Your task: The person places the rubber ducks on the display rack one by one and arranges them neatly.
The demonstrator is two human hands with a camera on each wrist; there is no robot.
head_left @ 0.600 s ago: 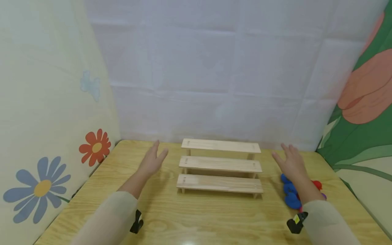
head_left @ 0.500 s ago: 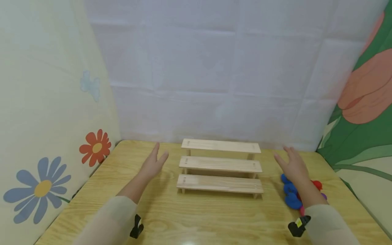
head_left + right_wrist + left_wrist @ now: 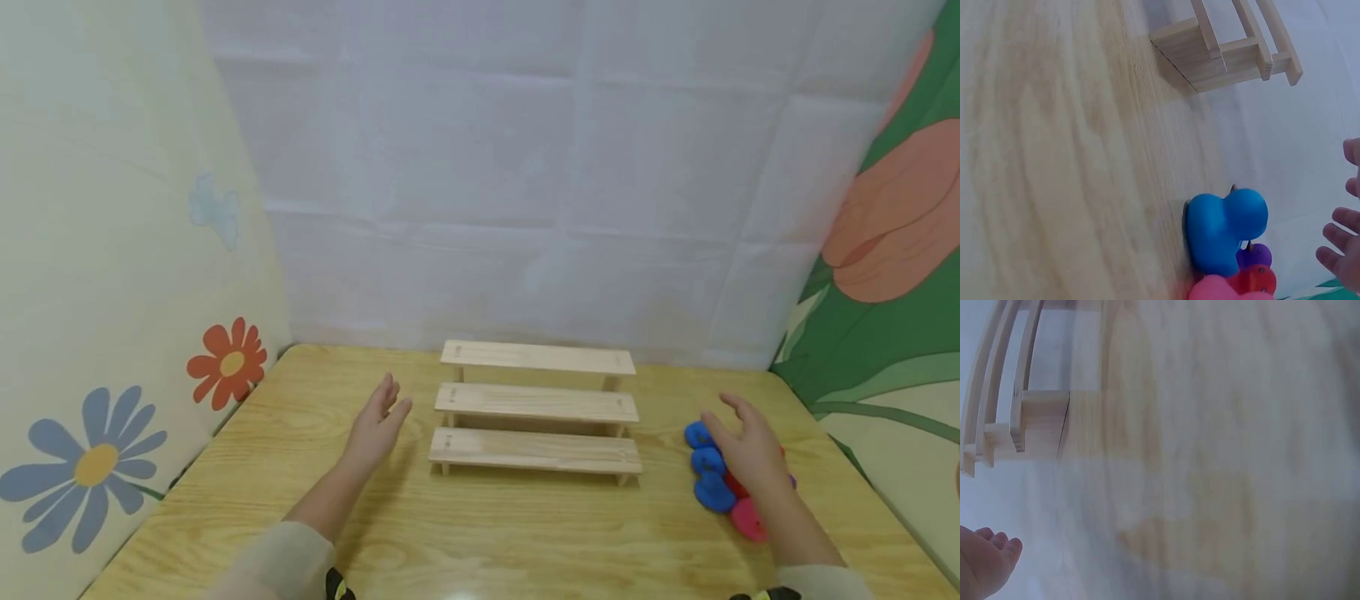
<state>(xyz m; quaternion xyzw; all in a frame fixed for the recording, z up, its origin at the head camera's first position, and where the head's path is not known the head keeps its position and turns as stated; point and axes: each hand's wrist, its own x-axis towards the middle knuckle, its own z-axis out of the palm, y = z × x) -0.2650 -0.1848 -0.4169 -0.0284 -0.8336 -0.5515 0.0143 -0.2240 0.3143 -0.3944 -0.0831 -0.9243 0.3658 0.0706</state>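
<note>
My left hand (image 3: pixel 373 431) hovers over the table left of a three-tier wooden stand (image 3: pixel 534 450), its fingers relaxed around nothing. On the stand's right, my right hand (image 3: pixel 752 454) hangs above a cluster of rounded, duck-like toys, fingers loosely bent and apart from them. Blue toys (image 3: pixel 714 492) form the cluster's left side, with a pink toy (image 3: pixel 748 520) at the front. In the right wrist view a red toy (image 3: pixel 1254 279) and a purple toy (image 3: pixel 1255 255) show behind the blue and pink ones. My right hand and forearm partly cover the cluster in the head view.
The wood-grain table (image 3: pixel 480 533) runs back to a white cloth (image 3: pixel 487 167). Flower-printed cloths stand at both sides, with a red flower (image 3: pixel 231 363) on the left one and a pink tulip (image 3: pixel 903 217) on the right.
My right hand has drawn back toward me and slightly right, over the toys, uncovering the pink one. My left hand has come back a little. The stand stays put.
</note>
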